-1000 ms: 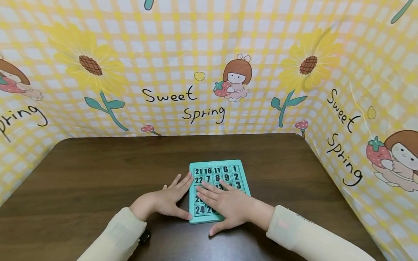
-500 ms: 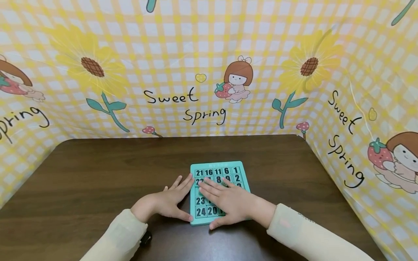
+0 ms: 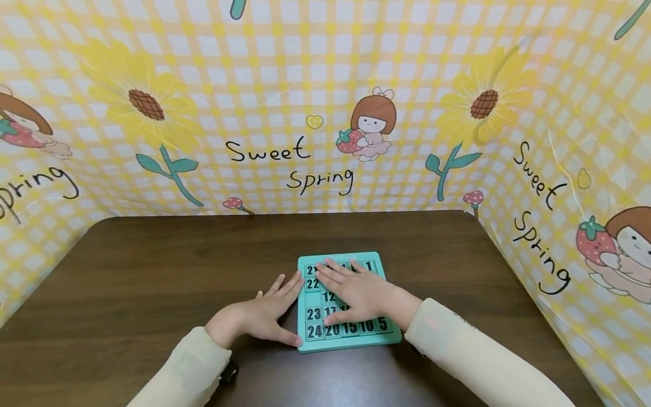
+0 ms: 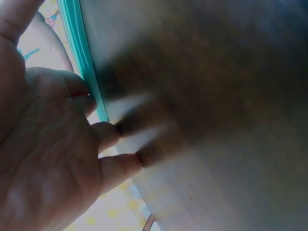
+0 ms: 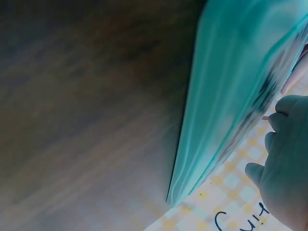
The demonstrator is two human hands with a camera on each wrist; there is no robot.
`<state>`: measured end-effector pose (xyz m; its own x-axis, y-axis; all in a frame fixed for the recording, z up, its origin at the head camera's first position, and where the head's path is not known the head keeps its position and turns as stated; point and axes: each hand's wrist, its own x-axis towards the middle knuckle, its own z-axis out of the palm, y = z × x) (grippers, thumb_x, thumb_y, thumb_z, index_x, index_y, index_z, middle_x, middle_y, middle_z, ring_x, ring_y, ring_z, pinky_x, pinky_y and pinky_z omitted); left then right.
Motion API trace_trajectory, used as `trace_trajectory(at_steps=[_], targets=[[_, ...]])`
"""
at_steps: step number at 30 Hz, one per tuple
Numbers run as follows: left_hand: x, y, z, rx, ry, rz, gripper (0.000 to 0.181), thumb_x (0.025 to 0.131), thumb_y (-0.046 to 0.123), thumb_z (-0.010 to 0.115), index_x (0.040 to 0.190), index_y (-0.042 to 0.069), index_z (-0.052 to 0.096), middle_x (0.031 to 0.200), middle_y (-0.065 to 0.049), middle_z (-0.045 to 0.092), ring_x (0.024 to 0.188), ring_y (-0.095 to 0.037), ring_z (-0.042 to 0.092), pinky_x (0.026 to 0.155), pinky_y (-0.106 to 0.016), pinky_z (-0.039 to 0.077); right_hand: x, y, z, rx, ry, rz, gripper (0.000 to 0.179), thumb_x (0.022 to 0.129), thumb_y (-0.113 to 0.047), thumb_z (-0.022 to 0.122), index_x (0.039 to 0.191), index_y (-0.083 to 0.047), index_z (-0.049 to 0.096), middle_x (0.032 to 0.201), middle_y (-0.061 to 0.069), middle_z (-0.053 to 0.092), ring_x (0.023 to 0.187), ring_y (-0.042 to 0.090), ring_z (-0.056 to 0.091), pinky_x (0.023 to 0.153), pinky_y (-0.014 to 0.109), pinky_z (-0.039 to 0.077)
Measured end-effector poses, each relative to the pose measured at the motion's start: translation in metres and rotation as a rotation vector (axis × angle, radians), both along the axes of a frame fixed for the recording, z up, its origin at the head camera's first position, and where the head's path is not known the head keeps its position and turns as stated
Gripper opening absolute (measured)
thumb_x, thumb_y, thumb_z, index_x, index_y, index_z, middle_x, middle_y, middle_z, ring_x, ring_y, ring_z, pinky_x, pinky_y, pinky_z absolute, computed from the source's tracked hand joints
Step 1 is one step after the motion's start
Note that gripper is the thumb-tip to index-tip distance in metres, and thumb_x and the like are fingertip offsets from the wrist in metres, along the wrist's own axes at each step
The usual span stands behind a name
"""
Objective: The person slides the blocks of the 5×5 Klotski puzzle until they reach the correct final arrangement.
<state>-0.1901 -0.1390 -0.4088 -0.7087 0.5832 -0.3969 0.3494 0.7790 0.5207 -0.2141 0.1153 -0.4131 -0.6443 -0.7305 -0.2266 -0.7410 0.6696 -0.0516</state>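
Observation:
A teal number sliding puzzle [image 3: 351, 342] lies flat on the table, its black-numbered tiles in rows inside a raised frame. My left hand [image 3: 261, 316] rests along the puzzle's left edge, thumb at the lower left corner and fingertips higher up. In the left wrist view the left hand's fingers [image 4: 120, 173] are spread beside the teal edge. Over the upper middle tiles lies my right hand [image 3: 358, 291], fingers straight, hiding several numbers. From the right wrist view, the right hand [image 5: 286, 159] is above the tile face. A gap shows in the left column below tile 22.
The dark wooden table [image 3: 152, 271] surrounds the puzzle. A yellow checked cloth [image 3: 274, 85] printed with flowers and "Sweet Spring" stands behind and along both sides. Near the left sleeve is a small black object [image 3: 229, 373].
My right hand has slid up the puzzle toward its top rows, uncovering more of the lower tiles. The left hand has stayed at the left edge.

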Motion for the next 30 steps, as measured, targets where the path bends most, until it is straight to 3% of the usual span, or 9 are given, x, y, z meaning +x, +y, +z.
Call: trace_trajectory(at_steps=[14, 30], targets=[[-0.001, 0.000, -0.001, -0.003, -0.009, -0.003, 0.118, 0.081, 0.058, 0.074, 0.161, 0.015, -0.001, 0.169, -0.002, -0.011, 0.154, -0.037, -0.014, 0.111, -0.077, 0.007, 0.001, -0.008, -0.001, 0.019, 0.007, 0.030, 0.094, 0.092, -0.077, 0.034, 0.161, -0.018, 0.009, 0.169, -0.004, 0.001, 0.156, 0.015, -0.003, 0.123, 0.056, 0.013], [0.000, 0.001, 0.000, 0.001, -0.003, 0.000, 0.118, 0.081, 0.057, 0.075, 0.161, 0.013, -0.001, 0.169, -0.003, -0.011, 0.154, -0.038, -0.013, 0.111, -0.077, 0.006, 0.023, -0.005, -0.003, 0.028, 0.040, 0.080, 0.097, 0.092, -0.078, 0.034, 0.161, -0.016, 0.009, 0.169, -0.003, 0.002, 0.156, 0.017, 0.000, 0.123, 0.056, 0.016]])
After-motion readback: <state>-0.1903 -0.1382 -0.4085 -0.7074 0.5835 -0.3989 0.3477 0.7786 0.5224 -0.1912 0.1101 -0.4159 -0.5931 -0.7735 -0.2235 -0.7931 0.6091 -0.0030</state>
